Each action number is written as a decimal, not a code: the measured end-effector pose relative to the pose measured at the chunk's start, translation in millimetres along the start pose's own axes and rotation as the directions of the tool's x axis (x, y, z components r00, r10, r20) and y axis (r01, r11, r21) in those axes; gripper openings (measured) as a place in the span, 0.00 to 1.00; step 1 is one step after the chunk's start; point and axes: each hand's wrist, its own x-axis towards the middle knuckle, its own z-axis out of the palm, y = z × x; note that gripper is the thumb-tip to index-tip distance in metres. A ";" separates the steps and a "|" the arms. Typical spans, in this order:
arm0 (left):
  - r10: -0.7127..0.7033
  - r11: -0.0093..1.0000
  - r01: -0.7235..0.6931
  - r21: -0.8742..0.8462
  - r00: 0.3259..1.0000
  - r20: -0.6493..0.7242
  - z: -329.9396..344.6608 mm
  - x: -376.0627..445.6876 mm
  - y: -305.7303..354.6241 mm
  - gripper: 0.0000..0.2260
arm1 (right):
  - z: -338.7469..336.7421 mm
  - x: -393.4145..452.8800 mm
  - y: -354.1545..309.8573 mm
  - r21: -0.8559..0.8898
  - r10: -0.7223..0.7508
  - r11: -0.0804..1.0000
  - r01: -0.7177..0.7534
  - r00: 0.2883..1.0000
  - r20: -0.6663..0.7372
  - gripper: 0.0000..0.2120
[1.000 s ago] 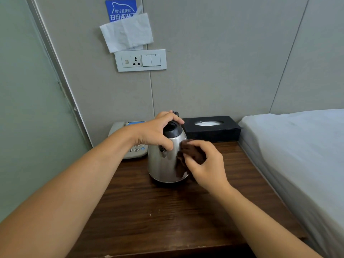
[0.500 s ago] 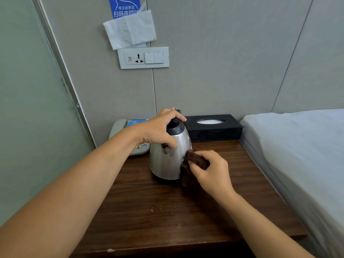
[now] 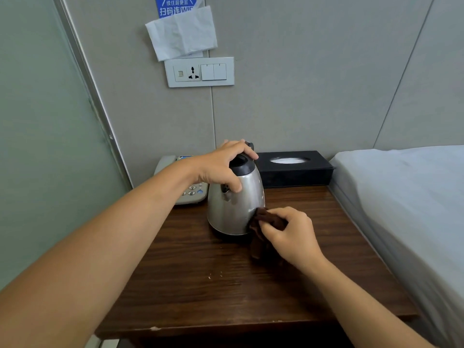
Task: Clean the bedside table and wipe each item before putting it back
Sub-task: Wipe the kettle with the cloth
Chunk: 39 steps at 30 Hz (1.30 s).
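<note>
Wooden bedside table (image 3: 190, 285): left hand (image 3: 221, 167) steadies kettle (image 3: 234, 207), right hand (image 3: 291, 234) presses cloth (image 3: 261, 222)

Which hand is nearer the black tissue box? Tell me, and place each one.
Left. The left hand grips the kettle top, just left of the tissue box. The right hand holds the brown cloth at the kettle's lower side, nearer the table's front.

White bed (image 3: 406, 197) to my right, wall socket panel (image 3: 199, 72) ahead, white tissue (image 3: 181, 33) above it, blue sign (image 3: 175, 6) partly covered, frosted glass partition (image 3: 42, 136) at left
</note>
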 end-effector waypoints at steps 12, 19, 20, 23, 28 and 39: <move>0.043 0.995 -0.051 0.090 0.995 0.085 -7.6 -5.7 -10.9 0.39 | 0.7 35.9 -42.6 0.042 -0.191 0.978 0.204 0.959 -0.211 0.28; 0.072 0.992 -0.070 0.101 0.997 -0.010 2.0 -6.2 -23.4 0.38 | 42.1 3.4 -5.0 -0.265 -0.481 0.857 0.443 0.871 -0.100 0.26; 0.071 0.994 -0.070 0.090 0.997 -0.011 2.0 -6.5 -22.0 0.38 | 43.7 -3.1 -1.1 -0.320 -0.510 0.819 0.476 0.860 -0.026 0.25; 0.072 0.994 -0.070 0.084 0.997 -0.016 1.3 -7.4 -19.6 0.37 | 37.8 -6.0 -4.5 -0.355 -0.510 0.790 0.501 0.857 0.075 0.22; 0.056 0.998 -0.056 0.013 0.998 -0.015 1.0 -11.0 -21.1 0.35 | 33.6 8.2 -28.1 -0.214 -0.478 0.873 0.439 0.858 -0.189 0.19; 0.050 0.999 -0.050 -0.011 0.998 -0.026 1.2 -12.0 -17.7 0.33 | 31.1 1.4 -36.2 -0.133 -0.342 0.934 0.332 0.938 -0.061 0.11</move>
